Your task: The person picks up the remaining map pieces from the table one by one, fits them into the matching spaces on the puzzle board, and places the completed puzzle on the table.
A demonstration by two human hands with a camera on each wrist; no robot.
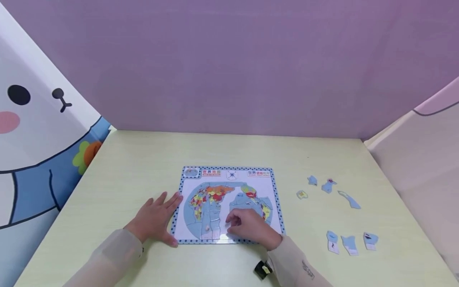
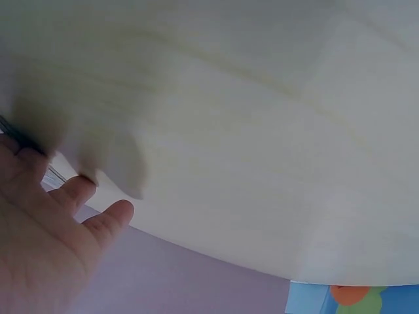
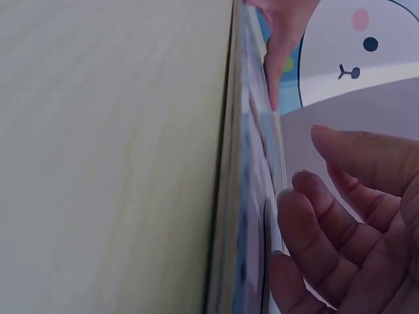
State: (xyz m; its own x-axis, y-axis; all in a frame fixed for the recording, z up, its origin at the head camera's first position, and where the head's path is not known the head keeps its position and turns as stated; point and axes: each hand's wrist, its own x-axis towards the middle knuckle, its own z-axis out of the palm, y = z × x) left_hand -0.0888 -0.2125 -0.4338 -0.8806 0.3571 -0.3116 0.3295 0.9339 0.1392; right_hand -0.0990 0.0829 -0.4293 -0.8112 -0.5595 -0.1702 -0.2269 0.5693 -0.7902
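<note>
A world map jigsaw puzzle board (image 1: 278, 207) with a dotted blue border lies flat on the table. Coloured map pieces fill its left and right sides, while a white gap runs down the middle. My left hand (image 1: 155, 217) rests at the board's left edge with fingers spread; the left wrist view shows part of this hand (image 2: 46, 222). Over the lower right of the map hovers my right hand (image 1: 252, 226), its fingers loosely bent. In the right wrist view that hand (image 3: 353, 216) has thumb and fingers apart, nothing visible between them, beside the board's edge (image 3: 226, 163).
Several loose puzzle pieces lie right of the board: a small yellowish one (image 1: 302, 194), a long curved one (image 1: 349, 200), and a front row including a blue and white piece (image 1: 350, 245). A purple panel (image 1: 236, 71) stands behind the table (image 1: 143, 153).
</note>
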